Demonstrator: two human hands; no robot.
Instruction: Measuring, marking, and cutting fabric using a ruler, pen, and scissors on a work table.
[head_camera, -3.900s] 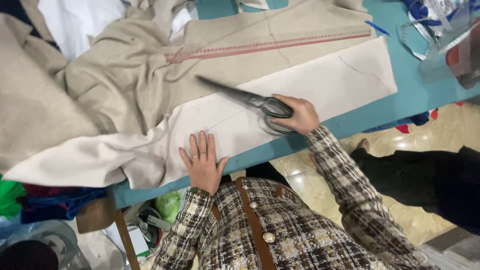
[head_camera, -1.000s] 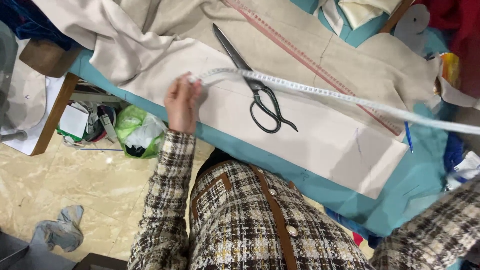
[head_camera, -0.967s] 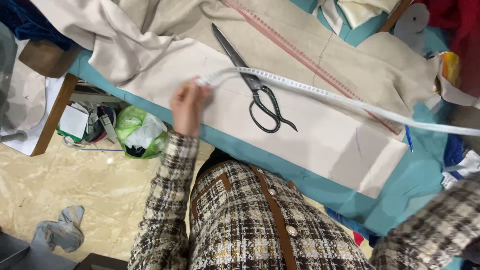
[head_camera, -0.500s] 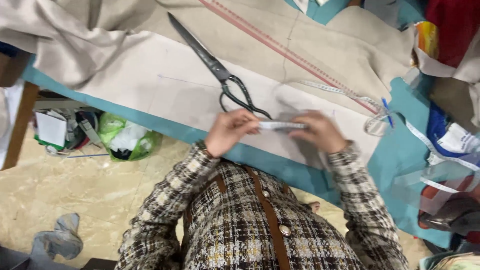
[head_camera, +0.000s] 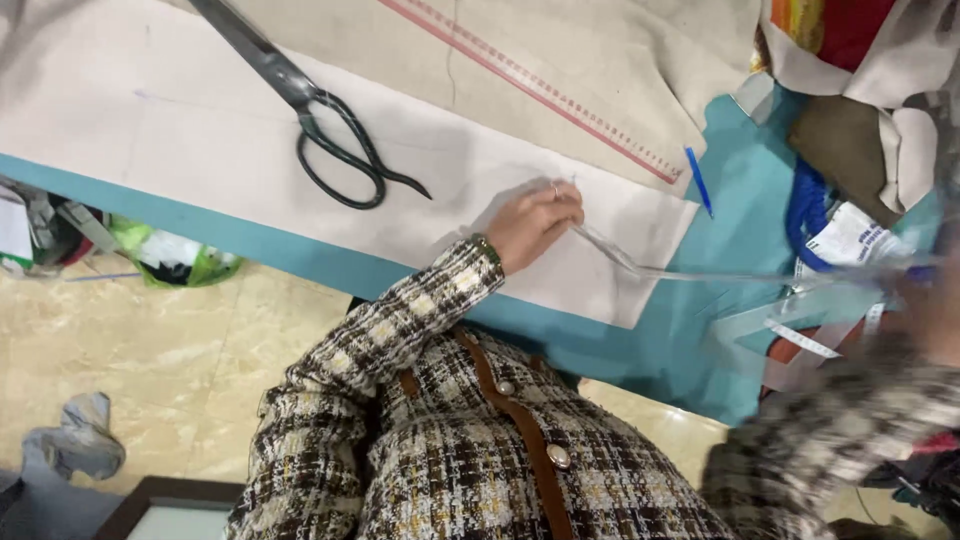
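Your left hand (head_camera: 535, 225) sits on the white pattern paper (head_camera: 300, 160), fingers curled, pinching one end of the measuring tape (head_camera: 640, 268). The tape runs taut from there to the right, off the paper and over the teal table (head_camera: 740, 200). Your right hand (head_camera: 930, 315) is at the frame edge and motion-blurred; it looks to be at the tape's far end, but I can't tell its grip. My read: a measurement is mid-stretch and nothing is marked at this spot yet. The black shears (head_camera: 320, 130) lie idle on the paper, well left of your hand. The blue pen (head_camera: 698, 180) and the long ruler (head_camera: 530, 85) on the beige fabric (head_camera: 600, 50) are untouched. Marking and cutting here look still to do.
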